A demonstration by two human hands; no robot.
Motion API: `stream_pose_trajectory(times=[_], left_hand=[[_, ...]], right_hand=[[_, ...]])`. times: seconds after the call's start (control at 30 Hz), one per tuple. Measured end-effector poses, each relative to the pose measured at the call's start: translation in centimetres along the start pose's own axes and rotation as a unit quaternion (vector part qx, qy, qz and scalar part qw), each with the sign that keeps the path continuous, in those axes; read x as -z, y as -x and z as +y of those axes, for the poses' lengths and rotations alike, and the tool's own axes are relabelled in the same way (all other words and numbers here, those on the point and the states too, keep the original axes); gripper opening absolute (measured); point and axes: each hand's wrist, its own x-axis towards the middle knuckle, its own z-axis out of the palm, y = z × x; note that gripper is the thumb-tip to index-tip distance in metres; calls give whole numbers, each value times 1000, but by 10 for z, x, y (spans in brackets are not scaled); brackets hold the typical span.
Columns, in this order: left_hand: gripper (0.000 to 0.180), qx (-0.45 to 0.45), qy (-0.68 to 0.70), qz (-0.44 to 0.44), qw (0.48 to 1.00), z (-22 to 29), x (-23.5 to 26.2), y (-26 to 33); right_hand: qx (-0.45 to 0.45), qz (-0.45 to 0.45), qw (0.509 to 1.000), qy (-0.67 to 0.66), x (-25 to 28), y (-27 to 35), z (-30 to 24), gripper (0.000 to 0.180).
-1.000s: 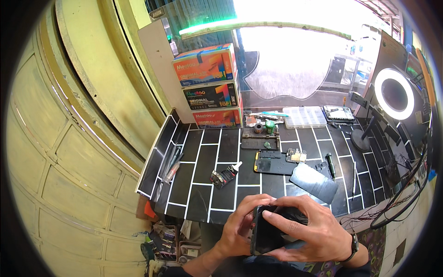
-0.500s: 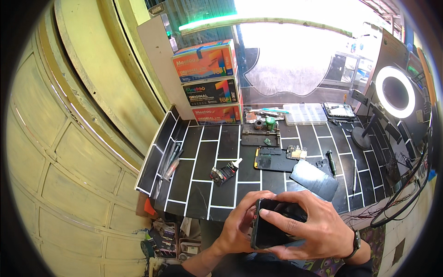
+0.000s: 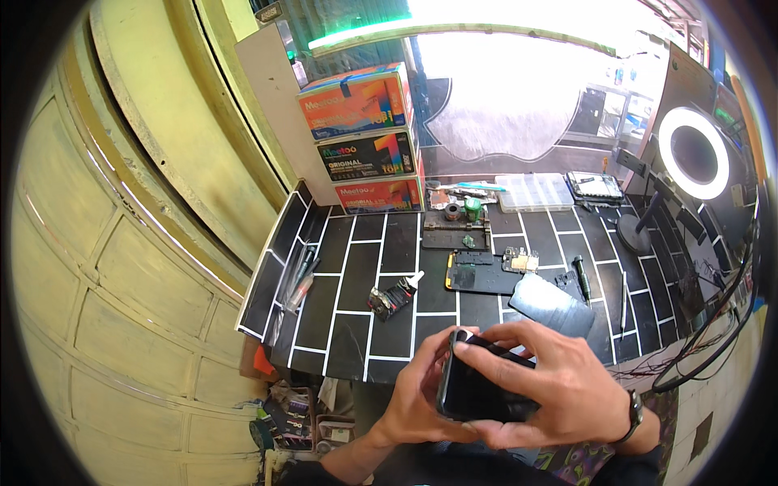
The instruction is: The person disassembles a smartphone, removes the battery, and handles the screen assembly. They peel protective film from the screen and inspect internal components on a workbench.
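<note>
Low in the frame, just right of centre, the person holds a black, glossy slab of a phone [image 3: 478, 390] in both hands, off the near edge of the counter [image 3: 356, 283], which is covered in black tile-patterned sheeting with white lines. The left hand [image 3: 417, 397] cups the phone's left edge from beneath, its fingers curled round the side. The right hand [image 3: 559, 385] lies over the top and right of it, fingers [image 3: 494, 350] spread narrowly across the upper edge and closed on the body, with a dark watch [image 3: 633, 415] at the wrist. The phone looks whole and shut from here; I cannot tell whether its back or screen has been loosened.

As a judgement, the work seems partly done. At the centre of the frame an opened handset, black with an orange rim [image 3: 478, 274], lies with its insides showing, and a dark flat panel [image 3: 551, 301] rests just to its right. A small black-and-red bundle of parts [image 3: 391, 297] sits left of centre. Further back stand a dark work mat with a green-capped bottle [image 3: 472, 209], a clear plastic compartment box [image 3: 533, 191] and three stacked orange cardboard boxes [image 3: 369, 138]. A slim dark screwdriver [image 3: 581, 274] lies untouched to the right, and a glowing white ring lamp [image 3: 694, 152] stands at the upper right.
</note>
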Motion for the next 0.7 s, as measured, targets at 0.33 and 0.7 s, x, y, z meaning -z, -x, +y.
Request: stream_pose_trajectory(times=[0.33, 0.7], left_hand=[[93, 149, 140, 72, 976, 25, -13, -7], [86, 147, 168, 98, 970, 21, -17, -5]], right_hand=[[-58, -127, 987, -75, 20, -35, 12, 63], [-89, -146, 979, -108, 22, -43, 13, 62]])
